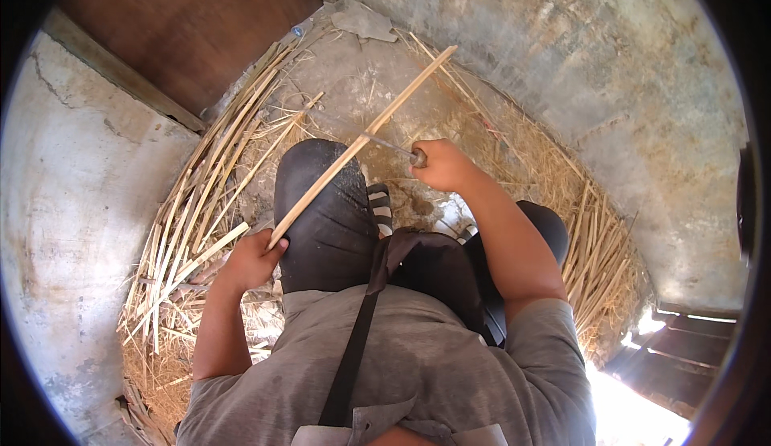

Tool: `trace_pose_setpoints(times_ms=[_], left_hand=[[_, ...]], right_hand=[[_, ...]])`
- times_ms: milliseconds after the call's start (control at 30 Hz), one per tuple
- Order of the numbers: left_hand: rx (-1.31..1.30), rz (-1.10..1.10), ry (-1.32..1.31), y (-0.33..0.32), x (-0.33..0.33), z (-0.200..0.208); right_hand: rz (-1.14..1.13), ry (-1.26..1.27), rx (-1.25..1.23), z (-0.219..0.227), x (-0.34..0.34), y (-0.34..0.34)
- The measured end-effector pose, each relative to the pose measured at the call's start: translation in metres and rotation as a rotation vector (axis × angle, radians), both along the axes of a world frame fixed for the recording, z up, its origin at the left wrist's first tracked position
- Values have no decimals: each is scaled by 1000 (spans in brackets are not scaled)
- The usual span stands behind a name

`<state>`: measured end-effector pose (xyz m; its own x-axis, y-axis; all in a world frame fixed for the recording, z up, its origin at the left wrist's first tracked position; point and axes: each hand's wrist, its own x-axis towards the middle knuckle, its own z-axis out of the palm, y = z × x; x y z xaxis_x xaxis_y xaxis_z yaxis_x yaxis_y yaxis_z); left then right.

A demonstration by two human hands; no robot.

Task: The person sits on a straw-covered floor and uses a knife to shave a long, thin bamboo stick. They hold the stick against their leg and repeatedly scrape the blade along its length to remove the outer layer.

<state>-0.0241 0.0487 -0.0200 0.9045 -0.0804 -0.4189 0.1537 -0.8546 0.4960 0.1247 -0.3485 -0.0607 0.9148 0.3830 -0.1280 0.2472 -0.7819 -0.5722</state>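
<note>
My left hand (254,260) is closed round the near end of a long, pale bamboo strip (329,175), close to my left knee. The strip slants up and to the right across that thigh, its far end free above the floor. In my right hand (443,165) is the handle of a knife (394,147), held in a fist over the space between my knees. The thin blade points left and crosses the strip about midway; whether its edge bites into the strip cannot be made out. Part of the handle is hidden by my fingers.
Split strips (205,175) lie heaped along the left wall, with another pile (596,257) to my right. Curly shavings (514,137) litter the floor. Stained walls (578,61) close in on both sides, and a brown door panel (193,28) stands at the far left.
</note>
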Motion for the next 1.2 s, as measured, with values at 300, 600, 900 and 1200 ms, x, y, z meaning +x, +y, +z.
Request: trace_pose_setpoints(times_ms=[300, 600, 900, 1200], left_hand=[[171, -103, 9, -4, 14, 30], [160, -89, 59, -5, 16, 30], [132, -93, 21, -3, 17, 31], [71, -125, 90, -2, 18, 27]], right_hand=[[-286, 212, 31, -29, 29, -46], [97, 74, -163, 22, -4, 14], [-229, -52, 2, -11, 18, -33], [48, 78, -56, 3, 5, -8]])
